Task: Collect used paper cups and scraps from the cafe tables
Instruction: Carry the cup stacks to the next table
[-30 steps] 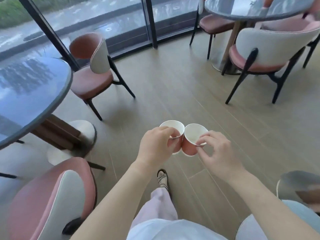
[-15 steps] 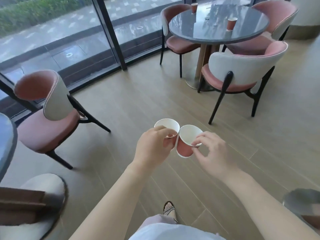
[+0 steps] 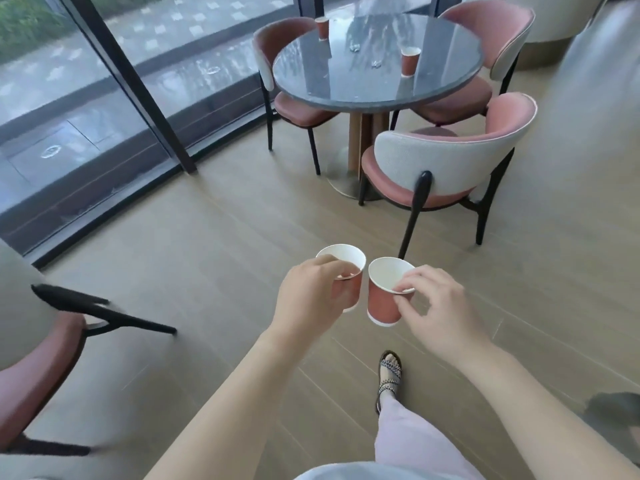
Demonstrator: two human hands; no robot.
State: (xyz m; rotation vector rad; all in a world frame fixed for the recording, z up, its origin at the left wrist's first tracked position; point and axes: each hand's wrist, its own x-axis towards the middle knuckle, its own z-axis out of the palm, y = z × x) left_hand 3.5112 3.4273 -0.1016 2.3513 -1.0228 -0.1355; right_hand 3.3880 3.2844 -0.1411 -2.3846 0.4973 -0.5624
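My left hand grips a red paper cup with a white inside, held upright over the floor. My right hand pinches the rim of a second red paper cup, close beside the first, the two nearly touching. Ahead stands a round dark glass table. On it are two more red paper cups, one at the far edge and one at the right. Small crumpled scraps lie between them.
Three pink chairs surround the table: one at its left, one behind, one in front with its grey back toward me. Another chair is at my left. A glass wall with dark frames runs along the left. My sandalled foot is on the wooden floor.
The view has swung right and forward: the left table is gone from view and the round table with cups has come closer. Both hands keep their cups, now slightly apart and more upright.
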